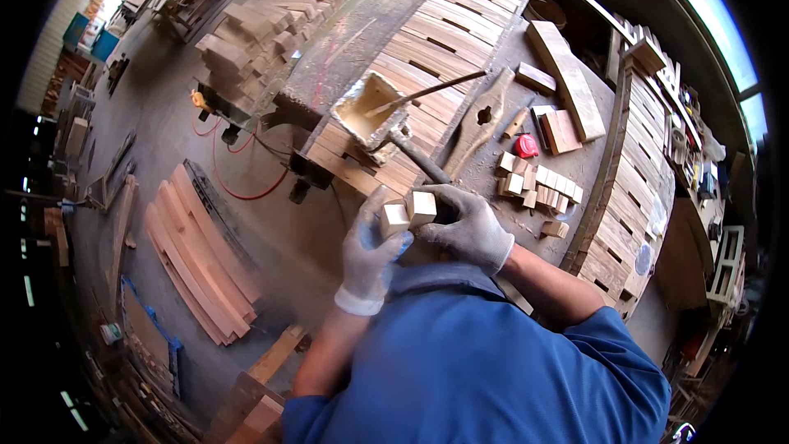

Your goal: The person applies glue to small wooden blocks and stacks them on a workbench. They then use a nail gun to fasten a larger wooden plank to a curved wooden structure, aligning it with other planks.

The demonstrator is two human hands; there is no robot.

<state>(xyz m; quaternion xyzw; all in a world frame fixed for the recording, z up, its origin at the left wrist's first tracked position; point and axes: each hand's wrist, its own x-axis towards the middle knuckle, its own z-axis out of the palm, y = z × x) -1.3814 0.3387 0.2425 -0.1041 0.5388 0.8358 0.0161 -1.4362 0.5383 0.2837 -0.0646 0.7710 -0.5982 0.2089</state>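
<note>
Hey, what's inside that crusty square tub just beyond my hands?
The tub holds a pale tan substance, and a thin dark stick leans into it. The substance covers the tub's bottom, so its depth can't be seen.

Woodworking workshop: slotted timber panels (pixel 448 29), stacked planks (pixel 197 251), piled wood pieces (pixel 246 41), tape measure (pixel 527 145).

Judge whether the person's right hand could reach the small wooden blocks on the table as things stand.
Probably yes: the right hand is near the small wooden blocks and nothing seems to stand between. It appears to hold a pale block, though, and might need to free itself first.
</note>
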